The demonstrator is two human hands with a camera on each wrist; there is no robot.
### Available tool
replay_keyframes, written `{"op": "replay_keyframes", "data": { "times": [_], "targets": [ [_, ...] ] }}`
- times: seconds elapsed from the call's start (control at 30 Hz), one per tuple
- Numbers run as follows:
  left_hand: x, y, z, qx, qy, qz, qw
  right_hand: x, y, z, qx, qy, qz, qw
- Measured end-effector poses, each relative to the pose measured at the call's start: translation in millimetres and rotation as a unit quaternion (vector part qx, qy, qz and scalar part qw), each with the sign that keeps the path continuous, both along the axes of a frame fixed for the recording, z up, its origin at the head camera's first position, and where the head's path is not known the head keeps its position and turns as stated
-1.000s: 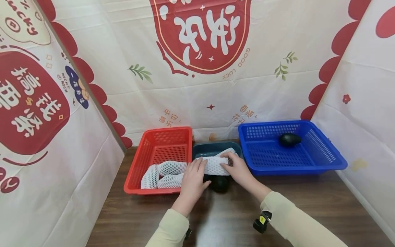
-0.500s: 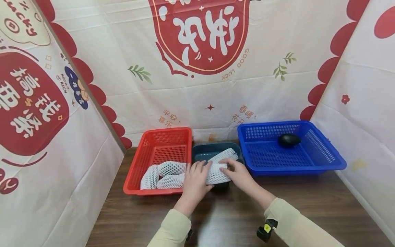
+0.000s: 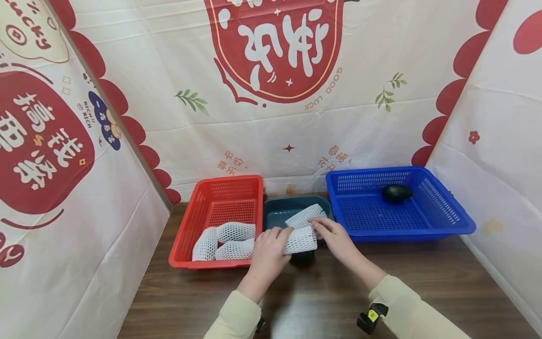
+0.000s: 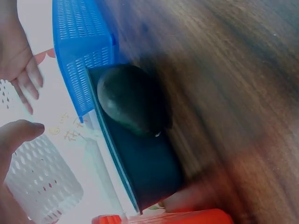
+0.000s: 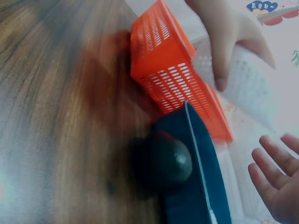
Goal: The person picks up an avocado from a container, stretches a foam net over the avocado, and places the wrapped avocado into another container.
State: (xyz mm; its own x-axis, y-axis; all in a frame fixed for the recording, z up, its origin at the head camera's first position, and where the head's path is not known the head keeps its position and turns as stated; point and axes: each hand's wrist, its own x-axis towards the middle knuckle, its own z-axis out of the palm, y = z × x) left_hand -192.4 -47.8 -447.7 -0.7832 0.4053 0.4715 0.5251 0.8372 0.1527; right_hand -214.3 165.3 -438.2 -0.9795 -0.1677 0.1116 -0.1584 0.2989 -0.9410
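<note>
1 mesh sleeve [image 3: 301, 241] pulled closer; right hand [image 3: 335, 238] shifted right.

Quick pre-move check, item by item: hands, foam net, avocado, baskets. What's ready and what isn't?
1. Left hand gripping the foam net: ok.
2. Right hand gripping the net's free end: cannot tell; its fingertips are close to that end.
3. Loose avocado sleeved: not ok, it is bare, in front of the teal tray.
4. Spare net available: ok, one at the tray.
5. Room in the red basket: ok, its far part is bare.
6. Blue basket emptied: not ok, one avocado remains.
</note>
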Motion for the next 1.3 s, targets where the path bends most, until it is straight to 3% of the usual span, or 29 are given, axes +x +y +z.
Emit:
{"op": "replay_keyframes", "data": {
  "times": [0.13,0.37,0.67,0.93,1.3],
  "targets": [
    [2.7,-4,6.7,0.015,0.018,-0.003,0.9997,-0.2,1,-13.2,0.016,-0.017,-0.028,0.999],
    [6.0,-13,15.1,0.03,0.042,0.003,0.9987,1.0,-3,-48.8,0.124,-0.039,-0.063,0.989],
    [7.9,-18,15.0,0.036,0.064,-0.002,0.9973,-5.3,-12,-78.4,0.153,-0.071,-0.069,0.983],
    [10.0,-22,13.2,0.034,0.057,0.012,0.9977,-6.9,-21,-88.6,0.151,-0.087,-0.073,0.982],
    [13.3,-26,12.9,0.037,0.029,0.027,0.9985,1.3,-24,-84.1,0.082,-0.089,-0.082,0.989]
  ]
}}
